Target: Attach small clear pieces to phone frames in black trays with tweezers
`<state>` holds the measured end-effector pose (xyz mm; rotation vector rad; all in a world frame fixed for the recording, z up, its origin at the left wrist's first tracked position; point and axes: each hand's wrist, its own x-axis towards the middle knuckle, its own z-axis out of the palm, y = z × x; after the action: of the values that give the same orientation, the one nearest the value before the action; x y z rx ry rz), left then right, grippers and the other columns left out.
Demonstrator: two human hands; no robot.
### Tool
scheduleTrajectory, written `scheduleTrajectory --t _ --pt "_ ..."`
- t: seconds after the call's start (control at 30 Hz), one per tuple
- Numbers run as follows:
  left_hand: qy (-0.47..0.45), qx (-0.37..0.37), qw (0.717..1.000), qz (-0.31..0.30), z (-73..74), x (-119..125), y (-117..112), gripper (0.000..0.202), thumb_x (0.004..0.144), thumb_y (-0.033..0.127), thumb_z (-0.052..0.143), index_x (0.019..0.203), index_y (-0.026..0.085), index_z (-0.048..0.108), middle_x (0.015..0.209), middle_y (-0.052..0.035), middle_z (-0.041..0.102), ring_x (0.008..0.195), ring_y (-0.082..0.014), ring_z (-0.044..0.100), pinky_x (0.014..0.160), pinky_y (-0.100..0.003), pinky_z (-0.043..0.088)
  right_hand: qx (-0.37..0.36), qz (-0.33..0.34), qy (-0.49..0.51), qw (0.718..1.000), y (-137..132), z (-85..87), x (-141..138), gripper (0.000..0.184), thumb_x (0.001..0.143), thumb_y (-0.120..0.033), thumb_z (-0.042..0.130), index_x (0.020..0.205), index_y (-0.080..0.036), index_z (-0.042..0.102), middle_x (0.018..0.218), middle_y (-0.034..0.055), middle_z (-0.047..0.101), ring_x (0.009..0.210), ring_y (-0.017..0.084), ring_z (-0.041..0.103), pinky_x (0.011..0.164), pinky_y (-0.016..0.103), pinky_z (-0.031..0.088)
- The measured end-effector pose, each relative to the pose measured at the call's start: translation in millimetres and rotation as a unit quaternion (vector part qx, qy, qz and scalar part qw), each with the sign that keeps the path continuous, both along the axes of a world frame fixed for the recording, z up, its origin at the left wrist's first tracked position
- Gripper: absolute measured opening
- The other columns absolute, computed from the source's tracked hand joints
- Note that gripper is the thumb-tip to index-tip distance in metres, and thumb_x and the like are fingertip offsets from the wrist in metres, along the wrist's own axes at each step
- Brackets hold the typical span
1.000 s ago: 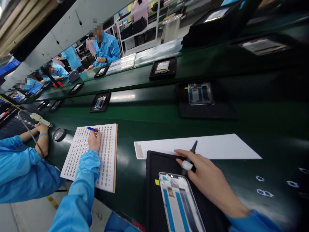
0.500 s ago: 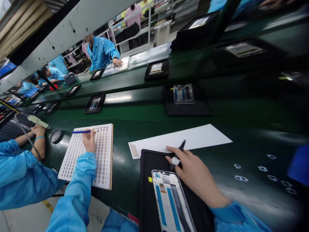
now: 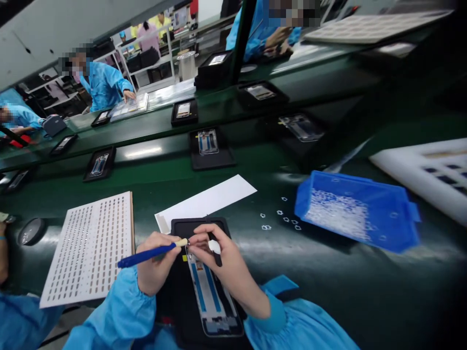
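My left hand is closed round a blue pen-like tool with a cream-coloured tip. The tip points right and meets the fingertips of my right hand; whether a tiny part is between them I cannot make out. A black stick-like tool with a white band is tucked between my right fingers. Under both hands an open phone housing with blue strips lies in a black tray. A yellow tab sticks out at its upper left.
On the left stands a white perforated board, beside a round dark dish. Behind the tray lies a white sheet. Small ring-like pieces are scattered near a blue bin full of white bits. Trays with phone parts line the bench; co-workers sit beyond.
My left hand has brought the blue tool from the perforated board to the phone housing. My right fingers now meet its tip. The view has turned right, showing the blue bin.
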<state>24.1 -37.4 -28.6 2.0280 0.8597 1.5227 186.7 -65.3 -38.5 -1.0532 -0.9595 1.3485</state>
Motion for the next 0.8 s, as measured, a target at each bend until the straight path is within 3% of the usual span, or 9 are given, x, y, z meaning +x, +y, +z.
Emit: scheduleTrajectory --t 0.33,0.43,0.63,0.7,0.8 --pt "0.082 0.073 0.994 -0.021 0.3 14.9 2.0 0.012 0.084 0.013 0.069 0.087 0.019 0.059 0.083 -0.0028 0.074 0.078 -0.0160 0.073 0.069 -0.024 0.059 0.018 -0.087 0.008 0.996 -5.8 -14.9 -0.8 0.028 0.080 -0.032 0.068 0.098 -0.022 0.050 0.082 0.0028 0.067 0.074 0.017 0.066 0.068 0.029 0.055" --pt "0.092 0.052 0.994 -0.017 -2.1 15.3 0.6 0.011 0.084 0.016 0.069 0.087 0.021 0.060 0.085 -0.0028 0.075 0.078 -0.0175 0.073 0.068 -0.026 0.060 0.042 -0.093 -0.009 0.995 -5.3 -14.5 1.4 0.024 0.081 -0.030 0.065 0.097 -0.022 0.050 0.081 0.0024 0.066 0.073 0.017 0.066 0.070 0.030 0.055" --pt "0.017 -0.101 0.994 0.030 -7.8 19.1 -0.1 0.011 0.083 0.026 0.071 0.083 0.021 0.061 0.078 -0.0045 0.072 0.074 -0.0201 0.072 0.067 -0.031 0.060 0.084 -0.095 -0.041 0.991 -6.4 -9.3 9.1 0.016 0.082 -0.024 0.061 0.092 -0.022 0.048 0.078 0.0004 0.061 0.065 0.014 0.060 0.061 0.026 0.052" --pt "-0.038 -0.196 0.979 0.037 -8.9 23.8 1.1 0.019 0.082 0.034 0.072 0.084 0.020 0.059 0.077 -0.0041 0.072 0.070 -0.0196 0.071 0.065 -0.030 0.060 0.093 -0.087 -0.045 0.991 -8.7 -6.5 10.1 0.015 0.082 -0.022 0.059 0.091 -0.023 0.047 0.078 -0.0006 0.060 0.061 0.013 0.056 0.057 0.025 0.050" --pt "-0.116 -0.316 0.942 0.003 -9.8 31.7 2.4 0.030 0.080 0.044 0.071 0.087 0.020 0.054 0.075 -0.0030 0.071 0.063 -0.0180 0.071 0.058 -0.028 0.060 0.096 -0.080 -0.068 0.990 -13.7 -3.2 15.3 0.013 0.084 -0.022 0.057 0.091 -0.024 0.045 0.077 -0.0017 0.060 0.059 0.012 0.053 0.057 0.024 0.049"
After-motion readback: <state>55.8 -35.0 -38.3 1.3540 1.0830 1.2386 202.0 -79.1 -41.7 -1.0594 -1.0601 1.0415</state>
